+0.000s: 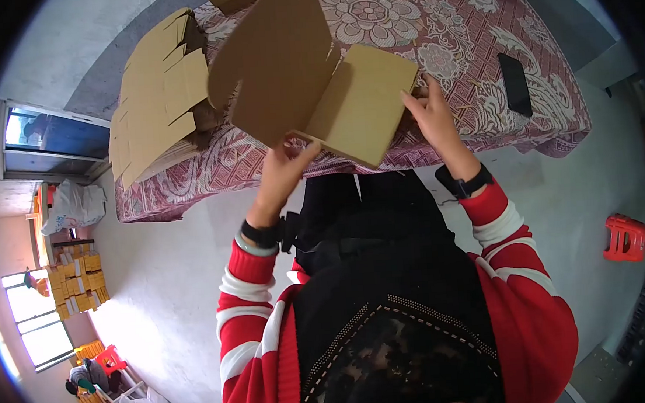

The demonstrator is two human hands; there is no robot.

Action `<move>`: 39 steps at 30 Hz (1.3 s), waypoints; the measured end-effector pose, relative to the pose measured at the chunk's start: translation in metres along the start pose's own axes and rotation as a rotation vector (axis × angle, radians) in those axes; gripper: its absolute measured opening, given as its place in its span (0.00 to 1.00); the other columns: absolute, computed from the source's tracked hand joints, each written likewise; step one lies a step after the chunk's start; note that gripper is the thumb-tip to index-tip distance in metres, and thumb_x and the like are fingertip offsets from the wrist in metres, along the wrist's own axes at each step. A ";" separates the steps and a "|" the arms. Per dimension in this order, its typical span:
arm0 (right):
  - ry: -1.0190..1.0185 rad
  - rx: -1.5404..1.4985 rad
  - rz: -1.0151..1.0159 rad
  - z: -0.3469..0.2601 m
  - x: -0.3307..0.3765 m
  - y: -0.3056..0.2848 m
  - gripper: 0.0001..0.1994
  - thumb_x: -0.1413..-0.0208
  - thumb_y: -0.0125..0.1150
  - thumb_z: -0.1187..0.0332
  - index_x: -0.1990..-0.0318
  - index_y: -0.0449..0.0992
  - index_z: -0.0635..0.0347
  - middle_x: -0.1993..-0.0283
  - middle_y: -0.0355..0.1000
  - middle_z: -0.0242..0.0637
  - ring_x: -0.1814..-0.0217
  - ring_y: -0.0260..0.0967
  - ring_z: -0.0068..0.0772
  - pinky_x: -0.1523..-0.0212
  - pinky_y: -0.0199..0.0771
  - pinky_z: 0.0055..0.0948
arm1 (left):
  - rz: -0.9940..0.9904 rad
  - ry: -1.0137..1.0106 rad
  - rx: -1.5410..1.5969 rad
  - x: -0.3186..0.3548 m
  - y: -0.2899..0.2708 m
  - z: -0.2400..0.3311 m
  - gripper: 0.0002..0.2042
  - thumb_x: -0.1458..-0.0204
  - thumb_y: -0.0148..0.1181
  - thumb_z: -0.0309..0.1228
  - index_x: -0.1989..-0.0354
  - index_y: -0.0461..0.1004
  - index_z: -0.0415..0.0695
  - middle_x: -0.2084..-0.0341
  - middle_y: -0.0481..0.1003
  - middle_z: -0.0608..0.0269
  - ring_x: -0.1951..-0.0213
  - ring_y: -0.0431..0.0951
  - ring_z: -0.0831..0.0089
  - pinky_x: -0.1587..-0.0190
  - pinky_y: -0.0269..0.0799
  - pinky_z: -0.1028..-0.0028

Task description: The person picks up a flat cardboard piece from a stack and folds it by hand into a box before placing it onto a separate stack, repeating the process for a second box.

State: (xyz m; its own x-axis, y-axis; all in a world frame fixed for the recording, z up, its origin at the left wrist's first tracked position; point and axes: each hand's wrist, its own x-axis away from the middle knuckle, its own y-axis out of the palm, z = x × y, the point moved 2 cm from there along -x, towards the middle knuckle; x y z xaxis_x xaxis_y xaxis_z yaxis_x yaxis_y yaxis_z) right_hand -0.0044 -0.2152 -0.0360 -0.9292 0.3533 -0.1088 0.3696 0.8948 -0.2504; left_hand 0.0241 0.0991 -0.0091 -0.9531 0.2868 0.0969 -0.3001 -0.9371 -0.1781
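A brown cardboard box [361, 110] with its lid raised lies tilted near the front edge of the cloth-covered table. The lid flap [273, 64] stands up to the left and far side. My left hand [285, 168] pinches the box's near left corner between thumb and fingers. On the opposite side, my right hand [431, 113] grips the right wall, thumb on the upper edge and fingers outside, partly hidden. Inside the box, only the bare cardboard bottom shows.
A stack of flat, die-cut cardboard sheets [157, 101] lies on the table's left. A black phone-like slab [515, 85] rests at the right on the patterned red cloth [370, 14]. A red plastic stool [625, 237] stands on the floor at far right.
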 end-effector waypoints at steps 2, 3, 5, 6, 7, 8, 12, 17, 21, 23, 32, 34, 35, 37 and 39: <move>-0.159 0.276 0.037 0.009 -0.019 -0.001 0.37 0.39 0.63 0.57 0.31 0.54 0.70 0.40 0.67 0.51 0.47 0.73 0.41 0.52 0.76 0.32 | -0.130 0.054 -0.244 0.014 -0.001 -0.012 0.25 0.48 0.68 0.30 0.44 0.68 0.34 0.61 0.76 0.60 0.63 0.75 0.77 0.61 0.72 0.77; -0.161 0.271 0.034 0.011 -0.023 0.001 0.37 0.39 0.63 0.57 0.31 0.54 0.70 0.40 0.67 0.51 0.47 0.73 0.41 0.52 0.76 0.32 | -0.125 0.054 -0.247 0.018 -0.004 -0.017 0.25 0.48 0.68 0.30 0.44 0.68 0.34 0.61 0.76 0.60 0.63 0.75 0.77 0.61 0.72 0.77; -0.257 0.481 0.064 0.007 -0.028 0.002 0.39 0.42 0.65 0.56 0.32 0.55 0.70 0.40 0.66 0.55 0.43 0.70 0.49 0.46 0.72 0.38 | -0.186 0.012 -0.114 0.023 -0.009 -0.023 0.22 0.46 0.65 0.30 0.44 0.69 0.36 0.61 0.76 0.61 0.61 0.75 0.76 0.57 0.72 0.76; -0.305 0.587 0.079 0.002 -0.029 0.003 0.40 0.43 0.66 0.55 0.32 0.56 0.71 0.40 0.66 0.57 0.41 0.69 0.53 0.43 0.71 0.40 | -0.216 -0.009 -0.045 0.025 -0.011 -0.025 0.21 0.45 0.64 0.30 0.44 0.70 0.36 0.61 0.77 0.62 0.60 0.74 0.76 0.55 0.71 0.76; -0.307 0.585 0.075 -0.002 -0.031 0.003 0.40 0.43 0.66 0.55 0.32 0.56 0.71 0.40 0.66 0.57 0.41 0.69 0.53 0.43 0.71 0.40 | -0.211 -0.011 -0.046 0.023 -0.014 -0.025 0.21 0.45 0.64 0.30 0.44 0.70 0.36 0.61 0.77 0.62 0.60 0.74 0.76 0.55 0.71 0.76; -0.274 0.552 0.034 -0.005 -0.033 0.001 0.40 0.44 0.66 0.55 0.32 0.56 0.71 0.40 0.66 0.59 0.39 0.67 0.54 0.41 0.69 0.41 | -0.145 0.080 -0.110 0.016 -0.020 -0.023 0.20 0.44 0.62 0.29 0.44 0.70 0.37 0.60 0.77 0.62 0.60 0.75 0.75 0.55 0.72 0.75; -0.171 0.479 -0.078 -0.002 -0.045 -0.006 0.39 0.45 0.66 0.56 0.32 0.57 0.69 0.40 0.65 0.61 0.36 0.64 0.56 0.37 0.64 0.43 | -0.065 0.274 -0.231 -0.020 -0.030 0.004 0.17 0.41 0.58 0.29 0.44 0.71 0.37 0.57 0.78 0.60 0.57 0.77 0.72 0.53 0.73 0.73; -0.126 0.501 -0.200 0.001 -0.057 -0.008 0.36 0.46 0.63 0.63 0.31 0.57 0.66 0.40 0.65 0.59 0.36 0.63 0.55 0.36 0.63 0.42 | -0.216 0.749 -0.389 -0.083 -0.031 0.036 0.18 0.40 0.56 0.29 0.43 0.71 0.37 0.52 0.78 0.59 0.53 0.78 0.68 0.50 0.74 0.72; -0.162 0.503 -0.272 -0.016 -0.046 0.004 0.36 0.49 0.60 0.68 0.31 0.57 0.64 0.40 0.64 0.56 0.36 0.62 0.54 0.36 0.63 0.41 | -0.410 -0.429 0.234 -0.130 -0.023 0.012 0.20 0.41 0.58 0.32 0.41 0.70 0.37 0.49 0.76 0.59 0.50 0.77 0.67 0.48 0.73 0.70; -0.174 0.486 -0.299 -0.018 -0.040 0.006 0.36 0.50 0.59 0.70 0.31 0.57 0.64 0.40 0.64 0.55 0.36 0.62 0.54 0.36 0.63 0.40 | -0.389 0.187 0.121 -0.121 -0.010 -0.008 0.22 0.41 0.58 0.32 0.39 0.68 0.37 0.47 0.75 0.57 0.49 0.76 0.68 0.46 0.72 0.70; -0.283 0.304 -0.332 -0.014 -0.011 0.018 0.30 0.48 0.58 0.70 0.35 0.63 0.65 0.42 0.66 0.49 0.40 0.64 0.48 0.37 0.62 0.37 | -0.390 0.430 -0.415 -0.075 -0.009 0.025 0.26 0.42 0.58 0.31 0.36 0.65 0.37 0.43 0.72 0.54 0.46 0.74 0.69 0.43 0.71 0.69; -0.414 0.311 -0.271 -0.013 -0.008 0.022 0.25 0.44 0.57 0.68 0.39 0.68 0.66 0.46 0.69 0.46 0.44 0.66 0.45 0.40 0.63 0.37 | -0.380 0.408 -0.239 -0.058 -0.003 0.021 0.25 0.42 0.58 0.32 0.37 0.66 0.37 0.44 0.73 0.53 0.46 0.74 0.69 0.44 0.71 0.69; -0.414 0.310 -0.277 -0.015 -0.006 0.023 0.25 0.44 0.57 0.68 0.39 0.68 0.66 0.46 0.69 0.46 0.44 0.66 0.45 0.40 0.63 0.37 | -0.370 0.392 -0.063 -0.047 0.001 0.021 0.24 0.43 0.58 0.33 0.38 0.68 0.37 0.45 0.73 0.53 0.47 0.75 0.69 0.45 0.72 0.69; -0.416 0.370 -0.287 -0.025 0.000 0.027 0.17 0.39 0.54 0.66 0.46 0.73 0.66 0.53 0.71 0.42 0.47 0.68 0.42 0.44 0.65 0.36 | -0.353 0.374 0.114 -0.041 0.000 0.017 0.23 0.43 0.58 0.33 0.40 0.69 0.37 0.46 0.74 0.52 0.47 0.75 0.69 0.46 0.72 0.69; -0.420 0.401 -0.297 -0.026 0.001 0.030 0.15 0.37 0.53 0.64 0.50 0.75 0.66 0.56 0.72 0.41 0.49 0.69 0.40 0.46 0.65 0.35 | -0.416 0.458 0.125 -0.047 -0.002 0.003 0.21 0.42 0.57 0.34 0.43 0.72 0.36 0.49 0.76 0.53 0.49 0.75 0.71 0.47 0.73 0.69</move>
State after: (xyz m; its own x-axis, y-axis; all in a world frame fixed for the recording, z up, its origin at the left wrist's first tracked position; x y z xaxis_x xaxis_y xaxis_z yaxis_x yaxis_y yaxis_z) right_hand 0.0055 -0.1809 -0.0187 -0.9397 -0.1025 -0.3264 0.1481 0.7381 -0.6583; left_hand 0.0700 0.0870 -0.0108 -0.6862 0.6626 -0.3002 -0.6689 -0.7369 -0.0977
